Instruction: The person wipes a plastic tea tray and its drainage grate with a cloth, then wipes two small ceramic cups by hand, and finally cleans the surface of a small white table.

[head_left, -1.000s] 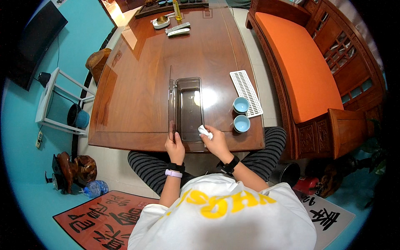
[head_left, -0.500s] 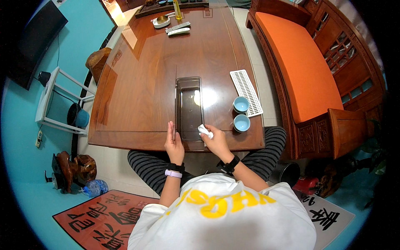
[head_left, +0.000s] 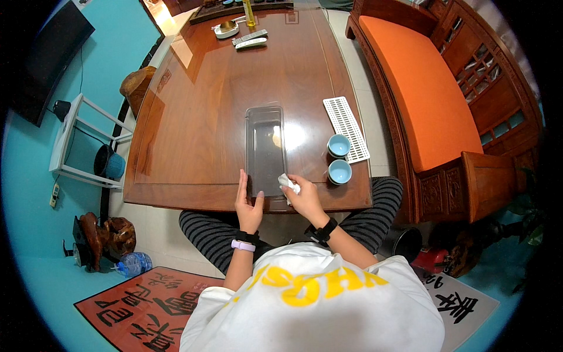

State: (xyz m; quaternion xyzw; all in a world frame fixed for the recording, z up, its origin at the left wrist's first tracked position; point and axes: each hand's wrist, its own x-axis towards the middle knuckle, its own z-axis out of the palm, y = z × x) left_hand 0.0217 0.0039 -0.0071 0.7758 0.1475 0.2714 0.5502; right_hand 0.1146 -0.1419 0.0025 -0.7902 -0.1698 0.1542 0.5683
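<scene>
The smoky see-through tray (head_left: 267,158) sits on the near part of the polished wooden table (head_left: 193,117), right in front of the seated person. Taking twelve o'clock as straight away from that seat, its long axis runs almost exactly from twelve to six, with a short end facing the person. From where I stand its top looks greyish, as though a clear sheet lay over it, though I can't be certain of that.

Both hands are at the six o'clock end. The left hand (head_left: 248,208) is at about seven, its fingers straight and close together, pointing to twelve along the tray's long side, the thumb standing away from them over the near corner. Between that thumb and those fingers I see nothing pinched; whether the skin touches the rim I cannot tell. From these fingers the body of the tray lies toward one o'clock.

The right hand (head_left: 305,198) is at about five, fingertips pinching a crumpled white tissue (head_left: 285,182) against the near right corner, or just above it. From there the tray stretches off toward eleven. Neither hand is clearly nearer, though the left thumb reaches farther in over the tray.

Two o'clock from the right hand are two pale blue cups (head_left: 339,172), beside a white slotted rack (head_left: 347,129).
</scene>
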